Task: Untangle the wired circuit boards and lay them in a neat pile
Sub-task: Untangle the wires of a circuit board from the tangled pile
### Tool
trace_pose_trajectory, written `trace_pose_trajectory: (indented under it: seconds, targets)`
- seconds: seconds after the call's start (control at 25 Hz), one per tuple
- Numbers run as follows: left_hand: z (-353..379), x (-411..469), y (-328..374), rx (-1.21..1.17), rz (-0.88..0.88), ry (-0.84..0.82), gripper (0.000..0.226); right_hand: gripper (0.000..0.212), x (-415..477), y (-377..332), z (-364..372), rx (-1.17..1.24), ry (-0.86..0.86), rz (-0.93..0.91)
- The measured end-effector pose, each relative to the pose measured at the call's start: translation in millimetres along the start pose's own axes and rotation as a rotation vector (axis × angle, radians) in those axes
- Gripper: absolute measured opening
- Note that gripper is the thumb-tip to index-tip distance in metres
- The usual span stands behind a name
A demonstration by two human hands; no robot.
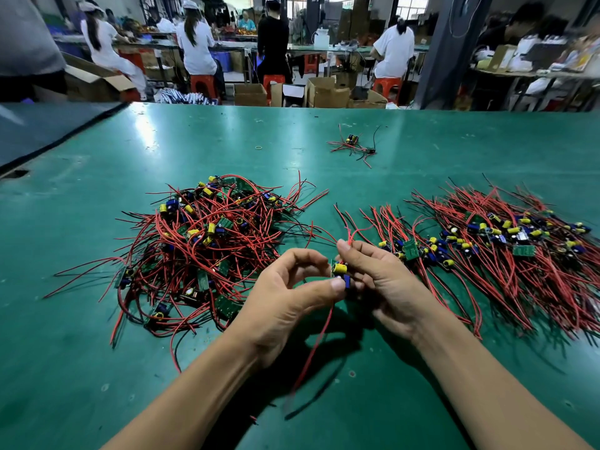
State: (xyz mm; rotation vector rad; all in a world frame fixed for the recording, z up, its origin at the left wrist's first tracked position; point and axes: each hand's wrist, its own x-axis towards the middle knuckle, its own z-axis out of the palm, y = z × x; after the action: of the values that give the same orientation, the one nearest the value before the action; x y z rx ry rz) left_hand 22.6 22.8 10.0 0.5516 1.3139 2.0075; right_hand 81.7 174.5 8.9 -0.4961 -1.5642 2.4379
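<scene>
A small green circuit board point(339, 273), fitted with a yellow cylindrical capacitor and a blue component, is held above the glossy green desk point(97, 368) between both hands, near the middle of the view. The board is pinched by the left hand point(285, 297), whose grip is narrow, with thumb and curled forefinger closed on it. The upper red wires point(352, 233) rising from the board are pinched at the fingertips of the right hand point(380, 280), its grip likewise closed. One long red wire point(315, 345) is seen hanging from the board towards the desk. A tangled heap of wired boards point(207, 241) is spread on the desk left of the hands. A combed-out pile of boards point(487, 241), its wires lying roughly parallel, is laid to the right. A few stray boards point(354, 146) are left well apart, farther back.
</scene>
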Motion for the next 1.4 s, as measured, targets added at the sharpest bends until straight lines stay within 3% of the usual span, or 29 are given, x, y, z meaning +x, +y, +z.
trace_pose_trajectory:
  seconds: [0.16,0.32,0.44,0.64,1.04,1.28,1.4]
  targets:
    - [0.0,-0.6,-5.9,0.083,-0.017,-0.024,0.043,0.019,-1.8,0.9,-2.2,-0.015,-0.073,0.031]
    - [-1.8,3.3,-7.4,0.084,-0.101,-0.064,0.03,0.019,-4.8,1.5,-2.4,-0.099,-0.102,0.013]
    - [-2.2,4.9,-7.0,0.113,-0.116,-0.062,0.005,0.022,-5.9,3.2,1.2,-0.075,-0.139,0.02]
    - [-2.2,5.7,-8.3,0.112,-0.138,-0.069,0.011,0.034,-6.5,6.2,2.7,-0.047,-0.16,0.059]
    - [0.9,5.4,-7.4,0.083,-0.153,-0.043,0.023,0.03,-11.8,5.7,4.9,-0.113,-0.23,0.045]
    - [2.7,0.3,-7.1,0.214,-0.089,-0.101,0.018,0.041,-10.1,6.1,1.5,-0.178,-0.231,0.069]
    - [5.1,1.0,-7.2,0.22,-0.092,-0.043,0.016,0.041,-10.1,4.3,0.9,-0.24,-0.27,0.074]
